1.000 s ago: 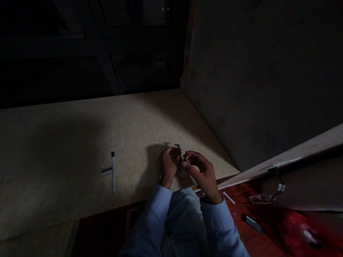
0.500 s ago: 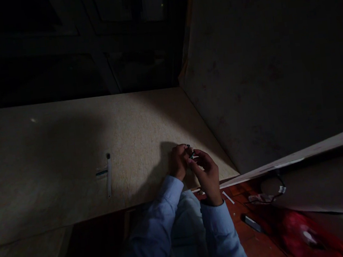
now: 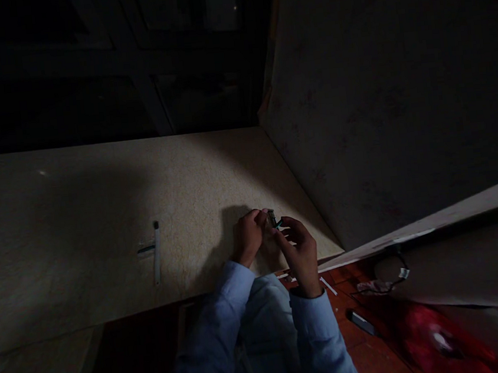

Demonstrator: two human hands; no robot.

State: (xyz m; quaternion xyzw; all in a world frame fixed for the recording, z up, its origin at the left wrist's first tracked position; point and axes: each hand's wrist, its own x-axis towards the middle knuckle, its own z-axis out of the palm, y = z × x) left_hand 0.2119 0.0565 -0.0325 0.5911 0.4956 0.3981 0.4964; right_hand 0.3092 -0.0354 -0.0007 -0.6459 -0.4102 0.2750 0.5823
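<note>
The scene is dim. My left hand [image 3: 247,239] and my right hand [image 3: 299,249] meet above the near right corner of a pale speckled board [image 3: 100,214]. Both pinch a small dark part [image 3: 273,219] with a metal end and a hint of green, held between the fingertips. Light blue sleeves cover both forearms. A white stick with a dark tip [image 3: 156,260] lies on the board to the left of my hands, with a short dark piece [image 3: 146,248] beside it.
A large pale panel [image 3: 382,101] leans upright on the right, and a long board [image 3: 435,220] slants out beneath it. On the red floor lie a white strip [image 3: 329,285], a dark flat object [image 3: 360,322] and a cable with a tag [image 3: 386,282].
My hands stay together on the small part and shift slightly on it; the view has drifted a little to the right. The stick on the board has not moved.
</note>
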